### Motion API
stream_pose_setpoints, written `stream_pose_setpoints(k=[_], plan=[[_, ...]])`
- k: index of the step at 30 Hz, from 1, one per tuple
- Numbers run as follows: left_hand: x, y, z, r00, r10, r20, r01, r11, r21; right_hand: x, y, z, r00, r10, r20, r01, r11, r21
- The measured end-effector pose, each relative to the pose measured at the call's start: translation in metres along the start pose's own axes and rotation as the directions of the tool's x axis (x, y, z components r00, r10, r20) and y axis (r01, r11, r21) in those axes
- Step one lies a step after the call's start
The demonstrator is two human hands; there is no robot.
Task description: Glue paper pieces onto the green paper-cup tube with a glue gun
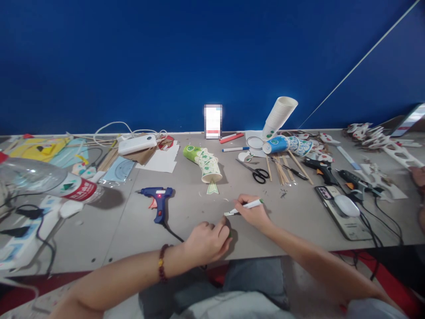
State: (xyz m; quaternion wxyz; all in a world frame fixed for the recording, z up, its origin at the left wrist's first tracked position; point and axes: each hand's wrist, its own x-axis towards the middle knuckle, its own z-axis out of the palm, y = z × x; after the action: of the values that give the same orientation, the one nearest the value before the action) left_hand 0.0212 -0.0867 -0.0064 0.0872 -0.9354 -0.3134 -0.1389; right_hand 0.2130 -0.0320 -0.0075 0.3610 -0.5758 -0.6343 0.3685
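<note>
My right hand [252, 212] is closed around a white marker [253, 204] with a green end, tilted with its tip low over the table. At that tip lies a small pale paper piece [227, 214] with green marks. My left hand [208, 241] is curled, its index fingertip against the near edge of this piece. A bit of green shows under the left fingers, too hidden to name. Beyond the hands, a fish made of paper cups [207, 165] lies with green scale drawings, a green head and a striped paper tail [213, 187].
A blue hot glue gun [160, 201] lies to the left, its cord running toward my left forearm. Black scissors [260, 175], a blue cup fish [287, 145], stacked cups [280, 116] and a phone [341, 217] lie to the right. A large bottle [63, 179] lies left.
</note>
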Motion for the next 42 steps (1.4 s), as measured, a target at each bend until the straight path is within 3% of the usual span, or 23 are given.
stream_pose_setpoints(k=[11,20,27,37,42], plan=[[-0.0008,0.0004,0.0011,1.000,-0.009,0.011,0.009,1.000,-0.004,0.0004,0.0023,0.0003,1.000,0.007,0.016,-0.008,0.999,0.040],[-0.0018,0.0000,0.0006,0.999,-0.005,0.035,0.005,1.000,-0.005,0.0012,0.0024,-0.0034,0.996,0.083,-0.015,-0.082,0.994,0.072],[-0.0009,0.0005,-0.0002,1.000,-0.009,0.017,0.009,1.000,-0.006,0.0006,0.0006,-0.0024,0.998,0.064,-0.014,-0.063,0.998,0.026],[-0.0009,0.0005,0.0000,0.999,-0.013,0.044,0.014,1.000,-0.017,0.0023,0.0065,-0.0039,0.989,0.139,-0.044,-0.131,0.979,0.154],[-0.0010,0.0007,0.0006,0.999,-0.011,0.044,0.012,1.000,-0.020,0.0025,0.0054,-0.0033,0.990,0.132,-0.043,-0.126,0.984,0.123]])
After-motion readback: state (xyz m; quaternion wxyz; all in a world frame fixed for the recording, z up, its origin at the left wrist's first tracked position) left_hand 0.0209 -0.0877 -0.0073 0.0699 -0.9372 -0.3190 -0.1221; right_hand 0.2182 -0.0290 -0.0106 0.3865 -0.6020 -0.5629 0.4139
